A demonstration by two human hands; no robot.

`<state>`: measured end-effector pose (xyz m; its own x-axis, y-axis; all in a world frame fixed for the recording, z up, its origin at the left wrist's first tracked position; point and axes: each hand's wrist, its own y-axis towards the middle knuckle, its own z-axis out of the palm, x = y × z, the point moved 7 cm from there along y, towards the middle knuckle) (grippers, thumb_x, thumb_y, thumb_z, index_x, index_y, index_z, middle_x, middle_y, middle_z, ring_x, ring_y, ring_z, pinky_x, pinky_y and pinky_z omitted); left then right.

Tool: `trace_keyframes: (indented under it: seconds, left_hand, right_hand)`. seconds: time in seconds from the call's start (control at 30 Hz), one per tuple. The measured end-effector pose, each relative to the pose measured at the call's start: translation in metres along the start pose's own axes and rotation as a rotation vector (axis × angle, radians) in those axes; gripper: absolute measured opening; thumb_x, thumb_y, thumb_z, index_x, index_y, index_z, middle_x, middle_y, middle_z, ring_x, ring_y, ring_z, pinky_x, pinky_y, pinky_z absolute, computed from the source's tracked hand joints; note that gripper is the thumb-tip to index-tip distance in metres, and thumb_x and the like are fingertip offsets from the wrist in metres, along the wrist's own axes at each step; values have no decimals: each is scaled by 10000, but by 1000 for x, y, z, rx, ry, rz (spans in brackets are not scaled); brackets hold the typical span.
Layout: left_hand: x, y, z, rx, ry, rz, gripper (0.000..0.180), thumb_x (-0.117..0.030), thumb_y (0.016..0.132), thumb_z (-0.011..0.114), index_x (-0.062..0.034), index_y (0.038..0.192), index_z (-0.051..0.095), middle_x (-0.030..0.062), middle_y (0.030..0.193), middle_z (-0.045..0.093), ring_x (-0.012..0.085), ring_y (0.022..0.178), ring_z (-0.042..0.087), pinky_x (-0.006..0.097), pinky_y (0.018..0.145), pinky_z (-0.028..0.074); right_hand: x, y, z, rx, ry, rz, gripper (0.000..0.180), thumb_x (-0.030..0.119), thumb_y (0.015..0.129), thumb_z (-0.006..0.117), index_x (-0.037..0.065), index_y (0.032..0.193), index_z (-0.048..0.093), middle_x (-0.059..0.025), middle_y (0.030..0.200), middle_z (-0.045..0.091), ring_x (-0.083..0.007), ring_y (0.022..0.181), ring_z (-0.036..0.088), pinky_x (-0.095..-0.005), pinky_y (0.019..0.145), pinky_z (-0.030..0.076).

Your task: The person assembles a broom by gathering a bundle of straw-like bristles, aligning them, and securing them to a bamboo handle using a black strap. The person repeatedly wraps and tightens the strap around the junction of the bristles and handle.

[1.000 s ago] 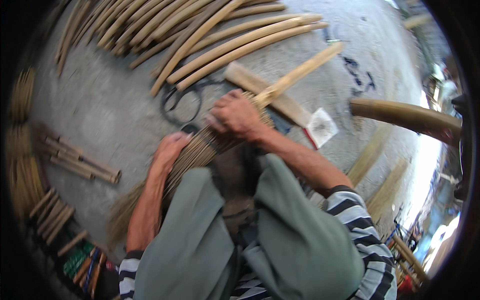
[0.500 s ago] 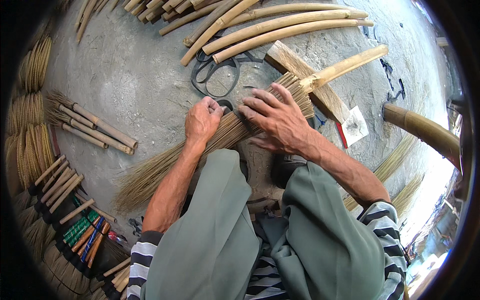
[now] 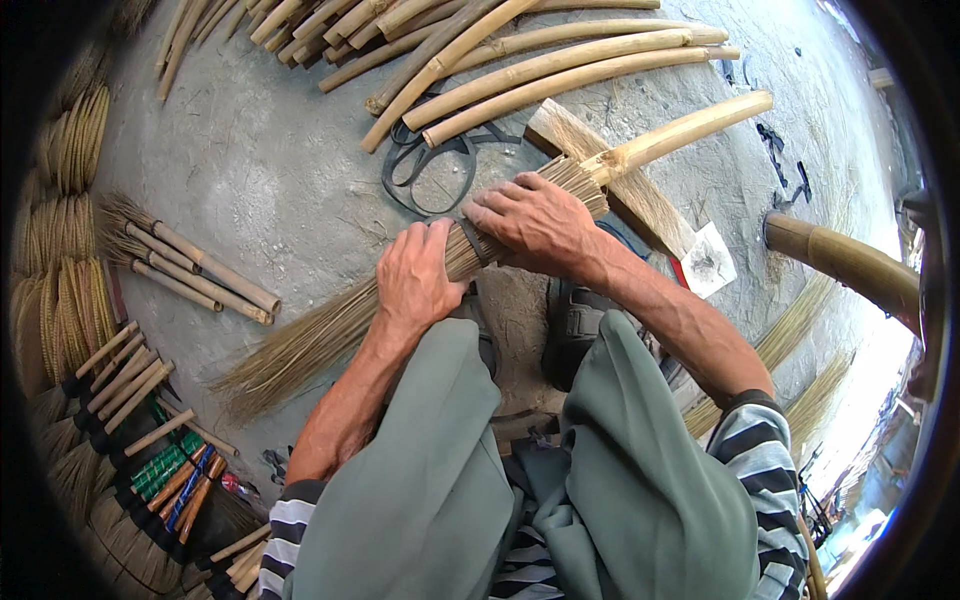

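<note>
A broom (image 3: 312, 345) of dry bristles lies diagonally across in front of my knees, its bamboo handle (image 3: 695, 122) pointing to the far right. My left hand (image 3: 415, 275) wraps round the bristle bundle, the thumb on its near side. Higher up, close to the handle end, my right hand (image 3: 537, 225) clasps the bundle from above; its palm side is hidden. Between the two hands a dark band (image 3: 474, 244) circles the bristles. The handle rests across a wooden block (image 3: 655, 208).
Loose black strips (image 3: 440, 172) lie on the floor beyond my hands. Bamboo poles (image 3: 560, 75) are piled at the far side. Short-handled brushes (image 3: 195, 262) lie at left, beside stacked brooms (image 3: 130, 395). A thick bamboo post (image 3: 840, 262) juts in at right, near a white piece (image 3: 708, 262).
My left hand has moved from the strip above the bundle down onto the bristles. My right hand has shifted slightly left, its raised fingers now closed over the bundle.
</note>
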<state>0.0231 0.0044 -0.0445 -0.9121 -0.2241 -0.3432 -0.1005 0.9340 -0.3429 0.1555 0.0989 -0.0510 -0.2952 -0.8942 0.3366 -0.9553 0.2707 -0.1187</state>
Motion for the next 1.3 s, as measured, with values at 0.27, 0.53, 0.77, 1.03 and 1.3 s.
trace_keyframes:
  seconds: [0.27,0.53,0.77,1.03,1.3]
  left_hand:
    - [31,-25,-7,450,-207,-77,765,-372,755,987,-73,1399,702,239,1195,792,451,1119,765,534,977,594]
    - [25,-53,-14,-107,-226,11,633,-263,819,947,-58,1359,689,172,1231,717,432,1160,719,537,959,592]
    - [17,-61,-15,-218,-138,107,697,-241,798,953,-54,1399,653,169,1248,695,425,1173,704,526,977,559]
    - [31,-54,-5,-192,-165,94,718,-282,818,973,-54,1431,676,182,1277,758,437,1139,752,520,957,597]
    - [51,-30,-8,-215,-317,-55,516,-310,883,929,-109,1327,759,192,1147,832,430,1022,811,531,858,632]
  right_hand:
    - [17,4,-14,240,307,-125,498,449,848,945,89,1128,746,-144,976,810,-389,1023,799,-522,946,592]
    - [6,31,8,304,356,-115,567,577,887,878,61,1085,751,-207,897,784,-452,947,787,-565,825,608]
    - [8,25,8,255,296,-84,572,597,866,887,87,1093,758,-152,972,793,-400,1039,773,-546,889,591]
    - [9,23,-1,89,186,-103,544,577,842,915,136,1147,824,-94,1151,714,-308,1219,661,-470,1017,510]
    - [-8,49,-7,-15,91,-70,443,532,851,894,123,1020,863,-85,1130,750,-297,1222,675,-477,1035,519]
